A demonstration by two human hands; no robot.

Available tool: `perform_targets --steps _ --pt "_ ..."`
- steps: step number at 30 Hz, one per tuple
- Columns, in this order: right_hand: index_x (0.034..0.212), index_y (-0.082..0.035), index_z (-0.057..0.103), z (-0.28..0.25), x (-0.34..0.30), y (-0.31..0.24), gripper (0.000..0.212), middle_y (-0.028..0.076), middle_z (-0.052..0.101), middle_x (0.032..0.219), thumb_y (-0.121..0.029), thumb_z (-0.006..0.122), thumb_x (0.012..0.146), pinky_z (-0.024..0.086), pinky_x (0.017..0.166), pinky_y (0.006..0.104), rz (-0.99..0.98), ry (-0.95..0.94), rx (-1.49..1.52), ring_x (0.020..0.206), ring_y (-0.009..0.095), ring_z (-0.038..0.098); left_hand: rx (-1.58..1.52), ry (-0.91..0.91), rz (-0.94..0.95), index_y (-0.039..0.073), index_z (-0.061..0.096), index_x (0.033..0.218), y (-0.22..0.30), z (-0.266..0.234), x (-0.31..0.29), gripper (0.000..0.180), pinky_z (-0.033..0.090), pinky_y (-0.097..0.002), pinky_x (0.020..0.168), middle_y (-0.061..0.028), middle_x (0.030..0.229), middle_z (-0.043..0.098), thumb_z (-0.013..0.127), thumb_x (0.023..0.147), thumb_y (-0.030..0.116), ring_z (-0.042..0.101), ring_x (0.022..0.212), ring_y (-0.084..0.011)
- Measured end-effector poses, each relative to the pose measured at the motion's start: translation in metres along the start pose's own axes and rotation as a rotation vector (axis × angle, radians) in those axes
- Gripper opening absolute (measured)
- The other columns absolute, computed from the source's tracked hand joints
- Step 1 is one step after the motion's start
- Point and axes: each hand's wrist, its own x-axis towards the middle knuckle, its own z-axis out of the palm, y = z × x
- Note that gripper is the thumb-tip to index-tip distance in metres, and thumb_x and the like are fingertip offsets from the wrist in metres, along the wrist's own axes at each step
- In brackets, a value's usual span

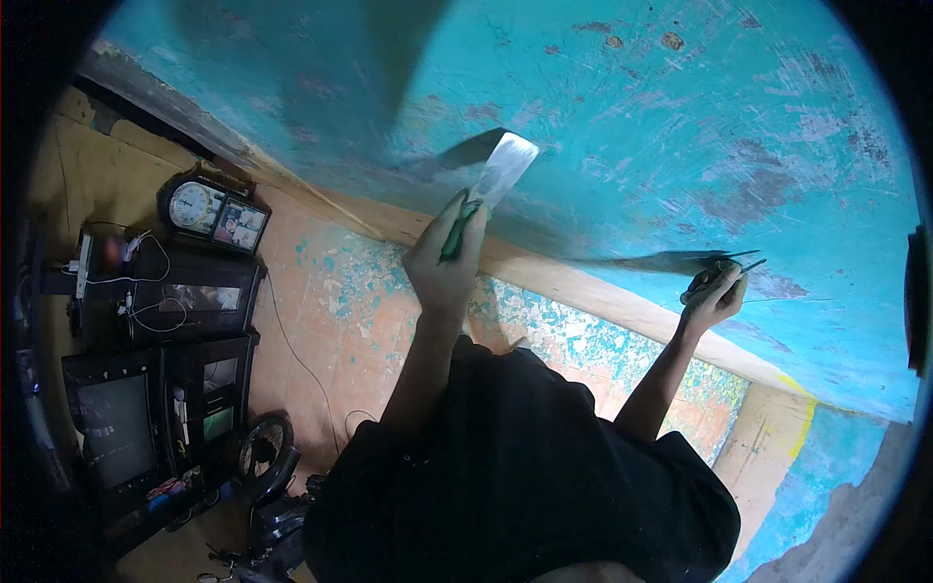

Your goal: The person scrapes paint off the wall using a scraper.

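My left hand (439,260) is closed round the green handle (457,235) of a putty knife. Its wide, pale metal blade (509,163) points up at the turquoise wall (603,126), and whether the blade's edge touches the wall I cannot tell. Scratches and bare grey patches mark the paint. Farther right, my right hand (717,295) grips a thin dark tool (754,264) close to the wall. Only a narrow end of it sticks out past the fingers, so its kind stays unclear. Both tools cast shadows on the paint.
Turquoise and white paint flakes (573,325) litter the orange floor (292,311) below a pale ledge (539,274). At the left stand a dark cabinet (160,325) with a television (117,428), a clock (194,206) and loose cables. A black wheel-like object (264,447) sits beside it.
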Motion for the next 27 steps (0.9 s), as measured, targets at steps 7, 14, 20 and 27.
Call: perform_targets --steps 7,14,20,27 --pt "0.084 -0.003 0.053 -0.001 -0.001 0.002 0.031 0.001 0.049 0.059 -0.028 0.047 0.102 0.03 0.036 0.0207 -0.01 0.002 -0.009 0.041 0.006 0.041 -0.008 -0.021 0.01 -0.006 0.067 0.112 -0.009 0.002 -0.008 0.028 0.054 -0.0263 0.072 -0.0149 0.097 0.072 0.069 0.087 0.006 0.068 0.083 -0.0126" --pt "0.084 -0.003 0.053 0.0 0.002 0.002 0.032 0.002 0.049 0.059 -0.029 0.047 0.102 0.031 0.036 0.0207 -0.011 -0.009 -0.011 0.041 0.006 0.042 0.05 0.009 -0.002 -0.005 0.067 0.112 -0.01 0.003 -0.015 0.028 0.054 -0.0265 0.072 -0.0155 0.096 0.072 0.07 0.087 0.007 0.068 0.082 -0.0126" --pt "0.084 -0.003 0.053 -0.005 -0.002 0.001 0.032 0.002 0.048 0.06 -0.029 0.048 0.102 0.031 0.037 0.0204 0.005 -0.012 0.01 0.042 0.006 0.041 0.068 0.022 0.106 -0.005 0.067 0.112 0.011 0.009 -0.013 0.028 0.054 -0.0264 0.074 -0.016 0.097 0.072 0.069 0.087 0.007 0.068 0.083 -0.0136" --pt "0.084 -0.003 0.053 -0.003 0.0 0.006 0.031 0.003 0.046 0.057 -0.029 0.048 0.101 0.03 0.035 0.021 0.035 -0.006 0.054 0.04 0.007 0.04 0.091 0.05 0.056 -0.005 0.067 0.112 -0.005 0.008 -0.018 0.029 0.053 -0.0268 0.072 -0.016 0.096 0.072 0.071 0.085 0.006 0.067 0.081 -0.0137"
